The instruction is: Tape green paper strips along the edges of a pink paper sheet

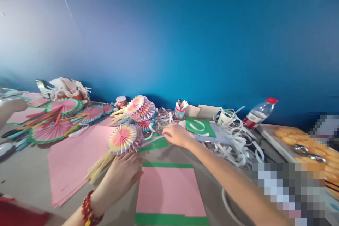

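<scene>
The right hand (178,135) seemingly pinches a white strip (153,140) beyond pink paper (171,191); left hand's (127,168) grip is unclear.

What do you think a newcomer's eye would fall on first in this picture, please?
Probably the broad blue panel, which spans the picture behind the table. Next might come the pleated paper fans left of centre, one of them, in pink, yellow and purple, right by the left hand. Then perhaps the pink sheet with green bands along its far and near edges, at the bottom centre.
</scene>
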Demonstrator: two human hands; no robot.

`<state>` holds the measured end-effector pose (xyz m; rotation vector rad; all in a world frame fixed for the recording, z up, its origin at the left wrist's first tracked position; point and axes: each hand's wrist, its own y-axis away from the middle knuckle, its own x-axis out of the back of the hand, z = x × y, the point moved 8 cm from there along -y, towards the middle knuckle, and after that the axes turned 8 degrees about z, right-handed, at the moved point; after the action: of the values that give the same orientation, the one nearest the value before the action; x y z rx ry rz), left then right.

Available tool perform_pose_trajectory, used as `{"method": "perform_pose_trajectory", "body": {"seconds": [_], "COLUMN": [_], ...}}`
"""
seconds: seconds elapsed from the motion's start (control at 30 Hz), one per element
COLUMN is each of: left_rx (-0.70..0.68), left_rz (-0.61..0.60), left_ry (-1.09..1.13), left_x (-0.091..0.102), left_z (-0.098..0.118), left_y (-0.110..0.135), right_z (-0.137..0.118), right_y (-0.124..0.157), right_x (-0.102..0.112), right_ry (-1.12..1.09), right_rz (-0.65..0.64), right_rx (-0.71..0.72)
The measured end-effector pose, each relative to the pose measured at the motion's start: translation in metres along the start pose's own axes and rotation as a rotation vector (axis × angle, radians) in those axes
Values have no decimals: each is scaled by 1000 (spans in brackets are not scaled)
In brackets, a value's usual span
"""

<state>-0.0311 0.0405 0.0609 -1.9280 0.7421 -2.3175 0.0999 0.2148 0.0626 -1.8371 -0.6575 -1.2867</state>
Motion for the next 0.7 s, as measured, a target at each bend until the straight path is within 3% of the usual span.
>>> {"method": "perform_pose_trajectory", "body": {"seconds": [0.13, 0.33, 0.53, 0.7], "left_rx": [75, 136, 39, -20], "left_rz": [-87, 97, 137, 94], "left_ry": [92, 216, 207, 160], "left_x": [3, -1, -19, -24], "left_z": [-11, -37, -29, -13], "left_y": [-6, -34, -46, -47], "right_z": [21, 26, 28, 36], "right_y": [34, 78, 104, 116], "right_x": [22, 30, 22, 22], "right_ry": [-5, -80, -177, -161], "right_rz": [29, -24, -94, -82], "right_rx": [-99, -179, -273, -359]}}
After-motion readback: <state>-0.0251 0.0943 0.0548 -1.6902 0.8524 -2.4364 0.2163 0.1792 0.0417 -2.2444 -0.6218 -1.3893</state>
